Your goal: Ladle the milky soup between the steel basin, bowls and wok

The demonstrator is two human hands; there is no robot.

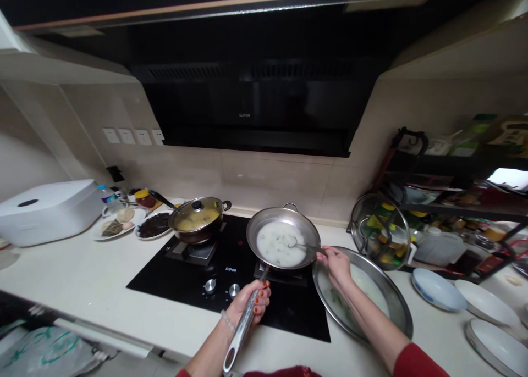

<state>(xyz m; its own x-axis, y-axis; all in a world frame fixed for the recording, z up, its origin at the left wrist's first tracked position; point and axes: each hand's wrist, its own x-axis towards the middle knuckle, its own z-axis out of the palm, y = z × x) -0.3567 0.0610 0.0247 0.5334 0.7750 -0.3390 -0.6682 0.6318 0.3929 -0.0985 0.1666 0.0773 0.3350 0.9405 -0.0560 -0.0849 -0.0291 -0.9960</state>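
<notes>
Head view: lidded pot (198, 219) left of wok (284, 237), basin (396, 305) right.

wok (264, 223): silver metal, milky white liquid inside
cooktop (165, 275): glossy black, left of the wok
lidded pot (198, 217): yellow contents, left of the wok
left hand (249, 303): red-orange nails
sleeve (416, 363): red
plates (487, 305): white, right of the wok

A steel frying pan (284, 239) sits on the right burner at frame centre, holding a shallow pool of milky white liquid with pale lumps; its long metal handle (243, 325) runs down toward the lower edge. A metal ladle (303, 246) rests inside, bowl in the liquid, handle pointing right over the rim.
</notes>
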